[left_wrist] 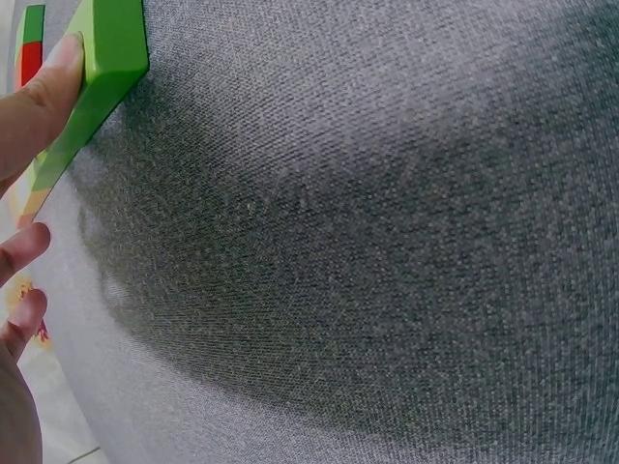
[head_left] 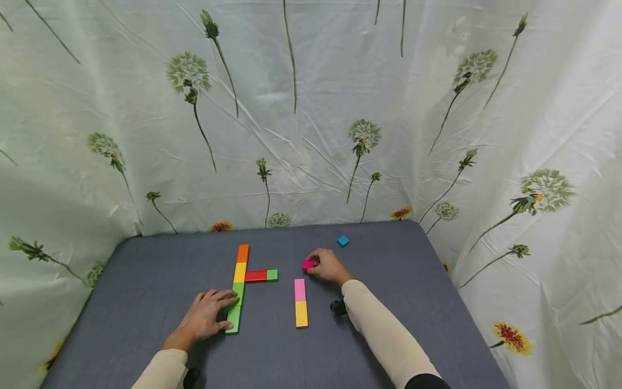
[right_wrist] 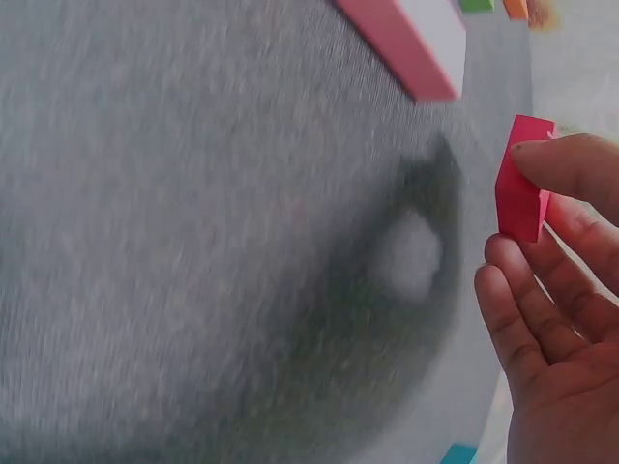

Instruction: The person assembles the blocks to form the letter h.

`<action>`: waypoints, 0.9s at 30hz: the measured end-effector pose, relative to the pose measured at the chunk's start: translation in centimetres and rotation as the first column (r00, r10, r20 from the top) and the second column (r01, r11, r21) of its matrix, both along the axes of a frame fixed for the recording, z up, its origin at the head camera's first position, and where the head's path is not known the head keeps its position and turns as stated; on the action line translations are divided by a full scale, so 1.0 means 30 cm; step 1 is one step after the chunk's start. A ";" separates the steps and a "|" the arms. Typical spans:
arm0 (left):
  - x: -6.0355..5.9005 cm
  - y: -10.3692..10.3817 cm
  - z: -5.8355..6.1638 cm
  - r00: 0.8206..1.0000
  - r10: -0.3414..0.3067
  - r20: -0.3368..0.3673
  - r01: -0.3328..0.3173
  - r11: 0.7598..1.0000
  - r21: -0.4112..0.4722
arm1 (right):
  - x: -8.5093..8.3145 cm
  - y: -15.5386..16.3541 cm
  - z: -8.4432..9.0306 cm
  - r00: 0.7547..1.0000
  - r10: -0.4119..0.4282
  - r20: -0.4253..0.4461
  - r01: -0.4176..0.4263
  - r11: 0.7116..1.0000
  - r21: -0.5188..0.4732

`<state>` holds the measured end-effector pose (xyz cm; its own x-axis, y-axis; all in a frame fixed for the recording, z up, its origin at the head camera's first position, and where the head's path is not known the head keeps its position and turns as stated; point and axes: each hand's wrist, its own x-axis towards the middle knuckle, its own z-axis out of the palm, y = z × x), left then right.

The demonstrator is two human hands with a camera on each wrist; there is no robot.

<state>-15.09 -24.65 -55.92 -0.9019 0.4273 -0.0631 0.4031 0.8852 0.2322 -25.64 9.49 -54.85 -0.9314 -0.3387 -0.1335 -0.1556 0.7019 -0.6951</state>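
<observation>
My right hand (head_left: 330,267) pinches a small magenta block (right_wrist: 520,188) between thumb and fingers, just beyond the far end of a pink block (head_left: 299,290). A yellow block (head_left: 302,314) lines up end to end with the pink one. On the left, my left hand (head_left: 206,315) rests against a straight row made of two green blocks (head_left: 234,319), a yellow block (head_left: 239,273) and an orange block (head_left: 243,253). Its thumb touches the near green block, as the left wrist view shows. A red block (head_left: 256,276) and small green block (head_left: 272,275) branch rightward from the row.
A small blue block (head_left: 343,241) lies alone near the back edge of the grey cloth-covered table (head_left: 369,335). Behind and beside the table hangs a pale curtain (head_left: 320,97) printed with dandelions.
</observation>
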 end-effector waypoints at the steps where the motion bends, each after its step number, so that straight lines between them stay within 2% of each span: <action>1: 0.000 -0.001 0.000 1.000 0.000 -0.002 0.000 1.000 -0.003 | 0.000 -0.010 0.002 1.000 0.012 0.000 -0.012 1.000 0.001; 9: 0.001 -0.002 0.002 1.000 0.008 -0.002 -0.008 1.000 0.000 | 0.011 -0.092 0.020 0.998 0.063 0.016 -0.063 0.997 0.032; 13: 0.003 -0.004 -0.002 1.000 -0.001 -0.011 0.001 1.000 0.015 | 0.012 -0.129 0.014 0.987 0.154 -0.038 -0.149 0.983 0.105; 17: 0.001 -0.005 -0.008 1.000 -0.011 -0.013 0.011 1.000 0.024 | 0.007 -0.160 0.013 0.973 0.212 -0.092 -0.195 0.967 0.162; 27: -0.001 -0.008 -0.005 1.000 -0.003 -0.012 0.003 1.000 0.012 | 0.016 -0.211 -0.010 0.980 0.187 -0.074 -0.168 0.964 0.205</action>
